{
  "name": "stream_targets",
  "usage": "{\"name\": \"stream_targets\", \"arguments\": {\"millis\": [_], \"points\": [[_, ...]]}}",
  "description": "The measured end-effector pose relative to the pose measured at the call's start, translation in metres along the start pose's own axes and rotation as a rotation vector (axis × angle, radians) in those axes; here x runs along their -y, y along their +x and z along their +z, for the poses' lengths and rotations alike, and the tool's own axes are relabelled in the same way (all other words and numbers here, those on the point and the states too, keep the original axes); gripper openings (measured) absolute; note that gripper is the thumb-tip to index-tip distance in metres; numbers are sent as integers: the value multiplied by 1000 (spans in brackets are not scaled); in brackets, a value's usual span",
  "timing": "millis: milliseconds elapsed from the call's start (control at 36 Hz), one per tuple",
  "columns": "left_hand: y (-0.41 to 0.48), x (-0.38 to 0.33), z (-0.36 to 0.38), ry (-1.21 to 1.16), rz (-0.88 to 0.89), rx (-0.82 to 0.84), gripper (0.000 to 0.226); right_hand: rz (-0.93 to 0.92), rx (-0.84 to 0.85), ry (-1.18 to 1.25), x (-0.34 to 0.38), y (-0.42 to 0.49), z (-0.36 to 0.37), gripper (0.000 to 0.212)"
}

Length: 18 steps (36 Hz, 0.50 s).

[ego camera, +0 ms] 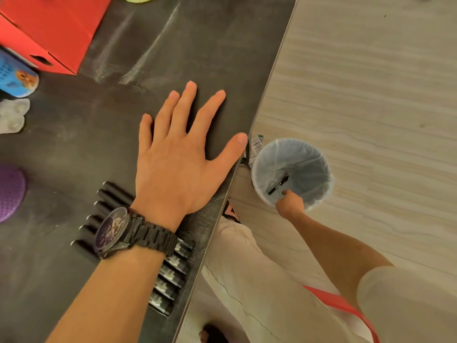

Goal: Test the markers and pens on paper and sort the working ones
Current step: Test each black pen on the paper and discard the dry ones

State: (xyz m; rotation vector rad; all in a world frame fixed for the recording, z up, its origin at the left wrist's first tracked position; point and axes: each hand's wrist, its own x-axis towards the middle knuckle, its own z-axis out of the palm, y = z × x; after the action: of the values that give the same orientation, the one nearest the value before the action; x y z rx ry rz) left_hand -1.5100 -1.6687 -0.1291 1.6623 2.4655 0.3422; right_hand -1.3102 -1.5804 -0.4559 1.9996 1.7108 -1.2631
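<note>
Marker [278, 184] in the bin [312, 152]
Left hand [178, 157] flat, fingers spread; right hand [290, 203] fingers unclear. Best to drop it low.

Dark table [210, 45] — row of black markers [173, 268], red box [54, 28].

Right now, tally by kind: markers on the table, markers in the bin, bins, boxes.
Black markers in a row on the table: 6
Black marker inside the bin: 1
Bin: 1
Red box: 1
Total: 9
</note>
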Motion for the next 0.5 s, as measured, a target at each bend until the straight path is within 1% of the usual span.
{"name": "stream_targets", "arguments": {"millis": [83, 167, 222, 278, 361, 500], "points": [[-1, 0, -4, 2, 1, 18, 73, -56, -8, -18, -3, -11, -11, 52], [-2, -1, -13, -20, -1, 85, 73, -130, -6, -32, -7, -25, -24, 50], [-5, -4, -23, -24, -11, 126, 69, -201, -3, -40, -9, -38, -34, 47], [-13, -6, -36, 2, -13, 128, 61, -276, -13, -38, -11, -52, -44, 44], [-39, -7, -59, -11, -22, 76, 52, -353, -41, 10, -8, -75, -57, 38], [-108, 3, -91, -27, -98, -81, 40, -537, -104, 120, 7, -129, -79, 36]]}}
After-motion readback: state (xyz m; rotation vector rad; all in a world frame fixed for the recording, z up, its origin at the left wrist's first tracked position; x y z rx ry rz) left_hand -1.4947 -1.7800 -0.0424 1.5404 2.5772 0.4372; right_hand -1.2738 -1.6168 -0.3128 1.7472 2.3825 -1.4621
